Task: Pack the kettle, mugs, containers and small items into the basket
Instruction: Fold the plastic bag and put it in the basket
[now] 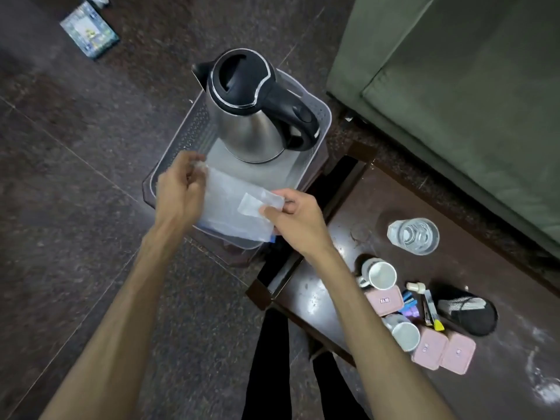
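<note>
Clear plastic pouch [233,207] is being pinched by left hand [178,189] and right hand [291,213] over the basket [324,116] holding the kettle [251,116], risking slipping onto the floor.

A green sofa [454,101] fills the upper right, beside a dark wooden table [348,237]. A clear glass [413,236] stands upright near the table's far edge. On the dark speckled floor [75,147], a colourful printed box [88,30] lies at upper left.
</note>
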Demonstrator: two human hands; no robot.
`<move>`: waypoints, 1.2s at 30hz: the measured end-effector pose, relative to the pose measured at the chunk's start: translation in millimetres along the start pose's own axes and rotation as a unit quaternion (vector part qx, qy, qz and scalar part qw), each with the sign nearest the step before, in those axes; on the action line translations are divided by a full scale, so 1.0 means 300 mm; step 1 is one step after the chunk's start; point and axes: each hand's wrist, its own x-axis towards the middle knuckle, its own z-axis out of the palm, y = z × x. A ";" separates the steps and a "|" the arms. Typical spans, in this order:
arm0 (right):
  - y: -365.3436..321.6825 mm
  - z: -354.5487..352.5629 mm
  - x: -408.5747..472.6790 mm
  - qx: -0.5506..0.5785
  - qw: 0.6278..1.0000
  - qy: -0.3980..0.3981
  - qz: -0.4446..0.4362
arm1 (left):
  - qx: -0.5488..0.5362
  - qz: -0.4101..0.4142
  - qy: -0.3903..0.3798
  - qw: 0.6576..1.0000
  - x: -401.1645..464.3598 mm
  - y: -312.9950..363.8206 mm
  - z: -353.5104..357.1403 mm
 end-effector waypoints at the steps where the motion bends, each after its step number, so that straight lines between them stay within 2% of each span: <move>1: -0.002 0.035 0.023 -0.024 1.000 0.019 0.003 | 0.042 0.013 0.008 0.999 0.032 -0.004 -0.011; 6: -0.012 0.193 0.129 -0.132 0.988 0.074 0.011 | 0.190 0.083 -0.005 0.978 0.111 -0.035 -0.053; 9: -0.009 0.245 0.166 -0.248 0.965 0.078 0.021 | 0.257 0.153 0.002 0.954 0.081 -0.051 -0.050; 11: -0.008 0.264 0.166 -0.360 0.930 0.079 0.014 | 0.280 0.193 -0.009 0.940 0.043 -0.066 -0.030; 13: -0.003 0.275 0.146 -0.466 0.879 0.098 -0.017 | 0.289 0.210 -0.036 0.933 0.009 -0.082 -0.003; 15: 0.002 0.281 0.124 -0.499 0.853 0.119 -0.094 | 0.292 0.197 -0.055 0.934 -0.010 -0.103 0.016; 17: 0.004 0.277 0.109 -0.488 0.847 0.086 -0.191 | 0.288 0.178 -0.055 0.940 -0.006 -0.124 0.024; 19: 0.010 0.266 0.101 -0.495 0.839 0.005 -0.227 | 0.282 0.157 -0.056 0.945 0.005 -0.144 0.028; 22: 0.039 0.247 0.103 -0.543 0.819 -0.081 -0.170 | 0.282 0.135 -0.103 0.944 0.016 -0.165 0.048; 25: 0.049 0.240 0.105 -0.555 0.813 -0.093 -0.151 | 0.297 0.166 -0.165 0.926 0.035 -0.179 0.063; 27: 0.042 0.237 0.099 -0.551 0.815 -0.099 -0.151 | 0.304 0.164 -0.158 0.925 0.044 -0.175 0.065; 30: 0.035 0.208 0.061 -0.490 0.852 -0.074 -0.172 | 0.289 0.164 -0.093 0.939 0.007 -0.153 0.078; 33: 0.054 0.141 0.009 -0.388 0.900 0.007 -0.201 | 0.218 0.156 -0.003 0.963 -0.093 -0.096 0.112; 36: 0.105 0.056 -0.050 -0.276 0.938 0.092 -0.190 | 0.143 0.142 0.062 0.978 -0.231 -0.033 0.172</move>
